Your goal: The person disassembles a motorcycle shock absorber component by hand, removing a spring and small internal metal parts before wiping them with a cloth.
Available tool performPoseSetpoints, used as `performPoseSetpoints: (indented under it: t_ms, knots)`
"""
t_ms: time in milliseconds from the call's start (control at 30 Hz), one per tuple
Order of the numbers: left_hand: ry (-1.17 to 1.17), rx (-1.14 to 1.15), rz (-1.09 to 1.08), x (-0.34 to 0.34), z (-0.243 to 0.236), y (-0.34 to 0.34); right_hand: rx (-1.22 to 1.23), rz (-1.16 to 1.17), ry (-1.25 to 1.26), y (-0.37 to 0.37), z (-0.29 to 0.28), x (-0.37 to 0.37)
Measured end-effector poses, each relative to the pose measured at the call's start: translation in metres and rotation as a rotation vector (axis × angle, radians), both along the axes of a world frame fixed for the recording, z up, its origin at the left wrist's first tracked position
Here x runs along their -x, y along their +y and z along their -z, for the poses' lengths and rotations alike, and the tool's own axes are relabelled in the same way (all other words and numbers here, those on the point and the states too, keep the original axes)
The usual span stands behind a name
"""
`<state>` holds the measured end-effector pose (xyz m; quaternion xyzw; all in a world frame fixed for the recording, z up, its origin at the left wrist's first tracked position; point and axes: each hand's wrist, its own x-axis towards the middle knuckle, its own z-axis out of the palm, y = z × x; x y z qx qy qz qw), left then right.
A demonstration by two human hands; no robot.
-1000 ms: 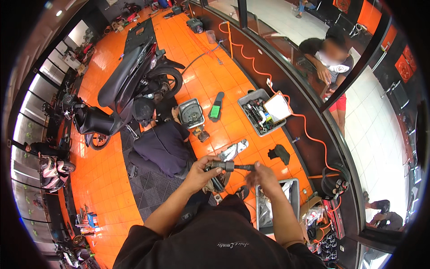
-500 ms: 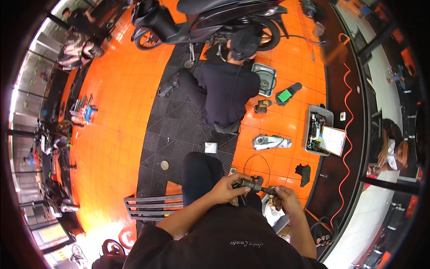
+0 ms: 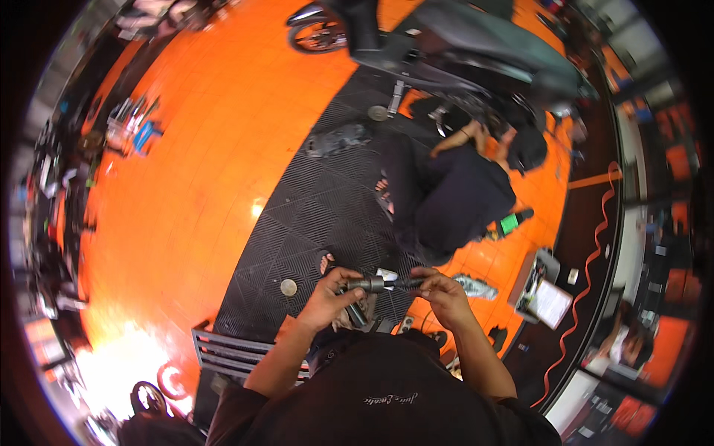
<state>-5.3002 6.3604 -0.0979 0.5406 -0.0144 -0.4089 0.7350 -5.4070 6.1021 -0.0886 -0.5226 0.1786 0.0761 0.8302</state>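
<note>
One dark tool [image 3: 366, 285] is grasped in the left hand [image 3: 326, 303]; the right hand [image 3: 446, 296] pinches the outer end of its shaft [image 3: 401, 284], over the near part of the mat [image 3: 282, 230]. Since half a second ago the view has swung left, yet tool and shaft stay together, so the two-handed hold seems steady. Farther off, a crouching co-worker [image 3: 465, 204] hides part of the scooter [image 3: 476, 44]. A silver cover [image 3: 476, 287] and clipboard [image 3: 551, 303] lie right; a slatted rack [image 3: 234, 346] stands near left.
</note>
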Motion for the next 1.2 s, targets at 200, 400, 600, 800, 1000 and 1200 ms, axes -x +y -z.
performPoseSetpoints:
  t_ms: [200, 400, 600, 800, 1000, 1200]
  knots:
    - [-0.055, -0.027, -0.248, -0.097, -0.035, 0.103, -0.138, -0.444, 0.516, 0.076, -0.015, -0.187]
    - [-0.082, 0.004, -0.442, -0.161, -0.066, 0.152, -0.232, -0.327, 0.062, 0.145, -0.068, -0.298]
    - [-0.166, -0.099, -0.56, -0.222, -0.074, 0.169, -0.031, -0.762, 0.083, 0.162, -0.039, -0.403]
    - [-0.156, -0.052, -0.696, -0.301, -0.081, 0.187, -0.151, -0.842, 0.158, 0.201, -0.071, -0.517]
    - [-0.164, -0.151, -0.743, -0.357, -0.103, 0.233, 0.696, -1.455, -0.45, 0.271, -0.105, -0.615]
    - [-0.139, -0.278, -0.856, -0.397, -0.078, 0.333, 1.01, -1.573, -0.625, 0.41, -0.102, -0.664]
